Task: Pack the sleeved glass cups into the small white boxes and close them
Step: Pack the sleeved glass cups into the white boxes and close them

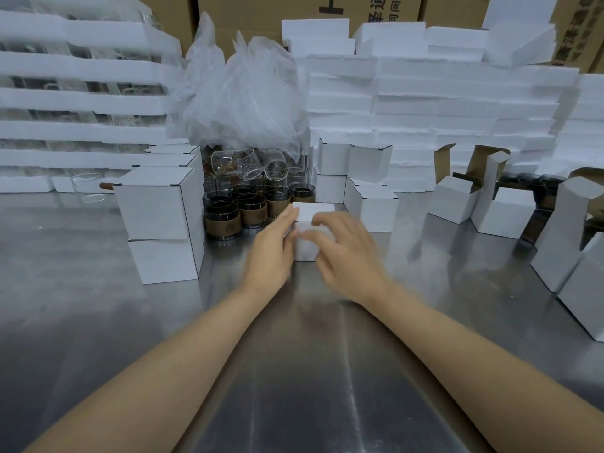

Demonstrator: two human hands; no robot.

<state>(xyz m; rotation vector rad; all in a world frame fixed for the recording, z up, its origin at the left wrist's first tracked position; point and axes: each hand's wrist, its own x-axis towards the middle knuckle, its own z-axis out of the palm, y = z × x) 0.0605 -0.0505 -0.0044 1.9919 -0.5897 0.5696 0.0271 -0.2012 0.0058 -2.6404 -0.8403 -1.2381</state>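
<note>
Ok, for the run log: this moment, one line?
left hand touches small white box; right hand on it, blurred; sleeved glass cups behind

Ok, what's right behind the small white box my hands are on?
Sleeved glass cups stand behind the box, bare glasses piled above them. The box hides the nearest cup's lower part.
</note>
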